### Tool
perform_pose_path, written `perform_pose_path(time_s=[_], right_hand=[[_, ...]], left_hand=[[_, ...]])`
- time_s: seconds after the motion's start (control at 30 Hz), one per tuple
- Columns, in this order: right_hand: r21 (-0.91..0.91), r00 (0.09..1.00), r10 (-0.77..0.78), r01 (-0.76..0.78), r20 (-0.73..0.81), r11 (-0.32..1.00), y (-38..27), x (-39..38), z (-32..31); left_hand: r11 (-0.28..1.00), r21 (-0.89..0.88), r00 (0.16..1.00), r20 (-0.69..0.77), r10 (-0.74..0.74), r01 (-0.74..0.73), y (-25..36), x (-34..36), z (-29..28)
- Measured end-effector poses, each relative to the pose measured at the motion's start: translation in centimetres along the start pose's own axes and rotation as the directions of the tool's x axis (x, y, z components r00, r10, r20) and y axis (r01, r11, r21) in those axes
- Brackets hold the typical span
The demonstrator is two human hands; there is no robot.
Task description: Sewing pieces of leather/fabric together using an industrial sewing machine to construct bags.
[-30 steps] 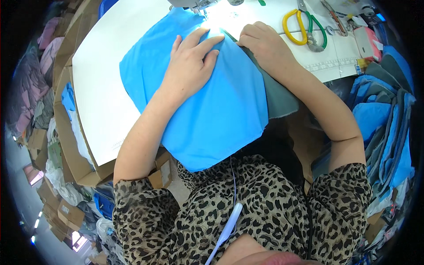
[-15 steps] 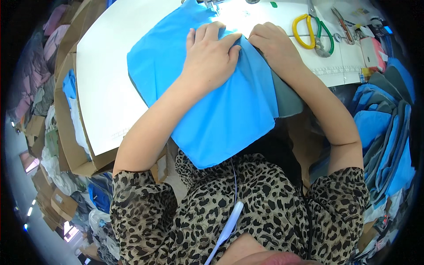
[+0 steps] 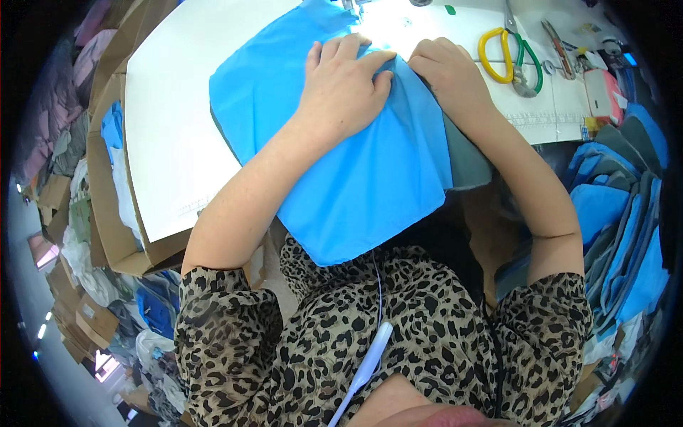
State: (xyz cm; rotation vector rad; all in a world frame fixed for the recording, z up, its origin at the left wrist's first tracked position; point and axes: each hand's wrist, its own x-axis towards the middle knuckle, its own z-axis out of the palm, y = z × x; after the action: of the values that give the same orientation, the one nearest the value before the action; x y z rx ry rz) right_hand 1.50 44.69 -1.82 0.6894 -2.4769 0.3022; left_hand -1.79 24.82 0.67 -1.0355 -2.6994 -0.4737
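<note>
A large piece of blue fabric [image 3: 363, 192] lies over a dark grey-green piece [image 3: 466, 160], which shows along the right side. Their far edge reaches the brightly lit foot of a sewing machine [image 3: 351, 7], only partly in view. My left hand [image 3: 345, 89] rests palm down on the blue fabric, fingers spread, thumb and forefinger apart beside a fold. To its right, my right hand [image 3: 447, 75] has its fingers bent and pressed together on the fabric's right edge, close to the lit area. Those fingertips are partly hidden.
Scissors [image 3: 523, 78] with yellow and green handles lie on the white table [image 3: 174, 135], right of my hands. Beyond them are thread snips [image 3: 558, 48] and a pink box [image 3: 603, 96]. Blue and grey fabric pieces [image 3: 612, 213] are piled at right; a cardboard box [image 3: 110, 206] stands left.
The fabric and both hands have slid slightly away from me, toward the machine foot. The whole view has shifted a little; both hands keep nearly the same pose.
</note>
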Motion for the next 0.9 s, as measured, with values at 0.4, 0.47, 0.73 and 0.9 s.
perform_pose_path(time_s=[0.4, 0.47, 0.73, 0.9], right_hand=[[-0.149, 0.993, 0.108, -0.099, 0.049, 0.984, -1.8, 2.2, 0.9], [-0.172, 0.992, 0.114, -0.104, 0.050, 0.980, -1.9, 2.8, 1.1], [0.198, 0.999, 0.034, -0.040, 0.033, 0.979, -0.5, 0.8, 0.1], [0.191, 1.000, -0.008, 0.010, -0.011, 0.982, -1.0, 0.3, -0.2]], left_hand=[[0.990, 0.095, 0.993, 0.064, 0.101, -0.107, -4.2, 1.8, 0.5], [0.985, 0.100, 0.989, 0.055, 0.134, -0.139, -5.5, 2.2, 0.5], [0.985, -0.101, 0.985, 0.085, 0.147, -0.138, -1.5, 0.0, -1.3], [0.976, -0.158, 0.988, 0.014, 0.154, -0.150, -2.1, -0.7, -1.0]])
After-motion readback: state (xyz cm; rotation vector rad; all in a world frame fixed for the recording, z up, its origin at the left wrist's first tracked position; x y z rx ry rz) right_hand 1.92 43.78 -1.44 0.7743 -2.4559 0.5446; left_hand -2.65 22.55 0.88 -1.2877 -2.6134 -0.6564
